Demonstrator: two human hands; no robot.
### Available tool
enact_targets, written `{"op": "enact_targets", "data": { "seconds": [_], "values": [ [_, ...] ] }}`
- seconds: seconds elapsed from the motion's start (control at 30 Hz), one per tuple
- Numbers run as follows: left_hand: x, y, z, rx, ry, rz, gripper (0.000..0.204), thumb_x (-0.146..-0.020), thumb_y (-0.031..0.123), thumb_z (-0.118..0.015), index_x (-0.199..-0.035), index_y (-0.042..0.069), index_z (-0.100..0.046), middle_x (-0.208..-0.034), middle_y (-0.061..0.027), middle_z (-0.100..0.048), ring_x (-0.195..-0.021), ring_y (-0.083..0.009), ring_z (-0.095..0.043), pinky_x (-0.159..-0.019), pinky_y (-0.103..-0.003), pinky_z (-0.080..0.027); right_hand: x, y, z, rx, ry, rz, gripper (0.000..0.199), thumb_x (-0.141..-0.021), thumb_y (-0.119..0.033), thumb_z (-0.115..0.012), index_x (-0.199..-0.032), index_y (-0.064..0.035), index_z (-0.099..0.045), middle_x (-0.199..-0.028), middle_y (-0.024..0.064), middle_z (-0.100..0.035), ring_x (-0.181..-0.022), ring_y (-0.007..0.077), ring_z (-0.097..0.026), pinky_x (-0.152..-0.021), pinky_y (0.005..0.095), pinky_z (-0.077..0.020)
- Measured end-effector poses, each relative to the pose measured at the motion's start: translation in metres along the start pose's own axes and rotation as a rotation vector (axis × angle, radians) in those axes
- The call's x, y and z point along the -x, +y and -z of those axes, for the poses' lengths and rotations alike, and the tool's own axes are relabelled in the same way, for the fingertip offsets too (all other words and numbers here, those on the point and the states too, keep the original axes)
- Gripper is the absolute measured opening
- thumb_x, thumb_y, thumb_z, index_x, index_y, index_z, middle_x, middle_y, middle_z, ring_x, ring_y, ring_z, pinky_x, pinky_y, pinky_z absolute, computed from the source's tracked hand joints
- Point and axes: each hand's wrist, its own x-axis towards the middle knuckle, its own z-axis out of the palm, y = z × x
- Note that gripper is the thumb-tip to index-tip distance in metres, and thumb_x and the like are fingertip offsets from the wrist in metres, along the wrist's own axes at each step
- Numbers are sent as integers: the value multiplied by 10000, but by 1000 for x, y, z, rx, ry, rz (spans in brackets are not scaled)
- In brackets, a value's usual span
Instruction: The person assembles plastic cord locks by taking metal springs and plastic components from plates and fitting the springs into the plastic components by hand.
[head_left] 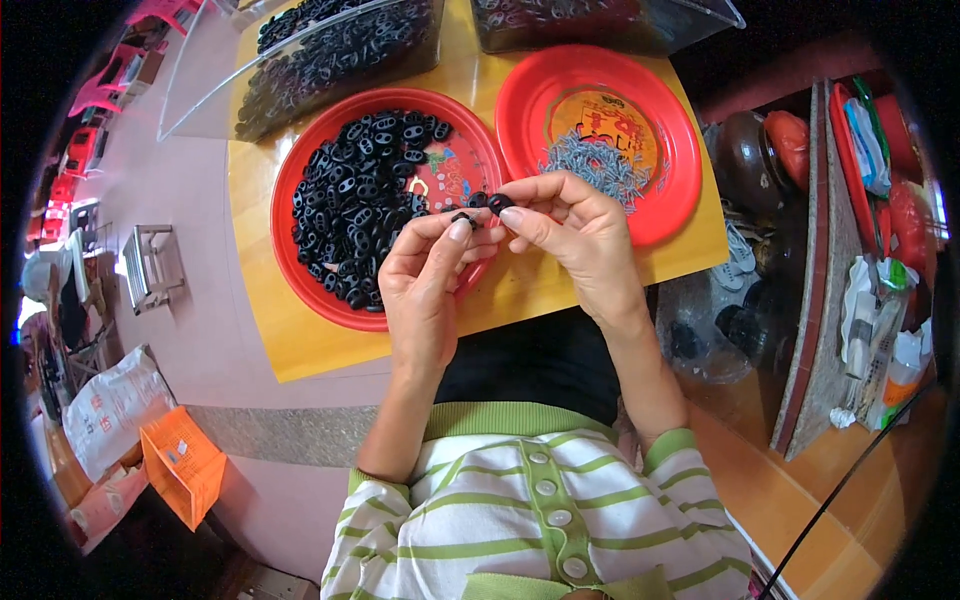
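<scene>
— What are the hands doing?

— Both are raised over the near edge of the yellow table (300, 330). The left hand (425, 275) has its thumb and forefinger pinched shut on a small black plastic piece (463, 217). The right hand (575, 235) is pinched shut too, its fingertips on another black piece (497, 202) just beside the first. The two pieces look to be touching, though they are too small here to be sure.

— And where do those pieces sit relative to the plates?

— They hang in the air above the right rim of the left red plate (290, 250), which is heaped with many more black pieces (360, 200) of the same kind. Just to its right, rim to rim, stands a second red plate (660, 200) holding a small pile of grey metal bits (595, 165) at its middle.

— Anything behind the plates?

— Two clear plastic bins at the far edge of the table: the left bin (330, 55) is full of black pieces, the right bin (560, 20) holds dark ones as well.

— And around the table?

— An orange box (185, 465) and a white sack (110, 405) lie on the floor to the left. The person wears a green-and-white striped shirt (530, 520).
</scene>
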Motion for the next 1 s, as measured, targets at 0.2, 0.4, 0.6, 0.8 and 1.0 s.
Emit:
{"op": "enact_targets", "data": {
  "seconds": [0.2,0.4,0.6,0.8,1.0],
  "values": [
    [0,0,-1,-61,7,2,104,-878,48,-549,-936,-31,-586,-905,-108,-647,-785,-143,-632,-730,-243,-504,-1,-5,0,-106,3,-80,212,-827,-60,-624,-1021,17,-587,-910,70,-635,-766,87,-599,-627,192,-505],
    [0,0,-2,-101,20,-34,97,-866,45,-572,-923,-29,-595,-877,-89,-649,-756,-119,-619,-711,-227,-490,-2,-2,-4,-105,-2,-73,217,-823,-53,-626,-1022,21,-586,-907,72,-636,-759,86,-598,-613,193,-504],
    [2,2,-4,-169,17,-82,88,-863,32,-576,-922,-29,-598,-848,-76,-647,-742,-93,-600,-696,-206,-477,0,-1,-5,-49,8,-10,189,-842,-82,-619,-1007,5,-593,-881,52,-639,-749,84,-607,-614,190,-508],
    [1,2,-2,-184,5,-96,87,-857,35,-587,-921,-23,-603,-825,-60,-641,-729,-81,-593,-681,-193,-470,0,-4,-9,-78,0,-55,207,-823,-28,-619,-1021,26,-591,-905,67,-626,-759,88,-596,-607,188,-502],
    [3,2,-1,-153,56,-56,86,-858,47,-590,-917,-13,-608,-795,-47,-632,-672,-76,-583,-636,-190,-464,1,1,-12,-20,16,18,180,-844,-76,-614,-1006,-1,-594,-900,51,-636,-752,78,-605,-613,192,-513]
  ]
}}
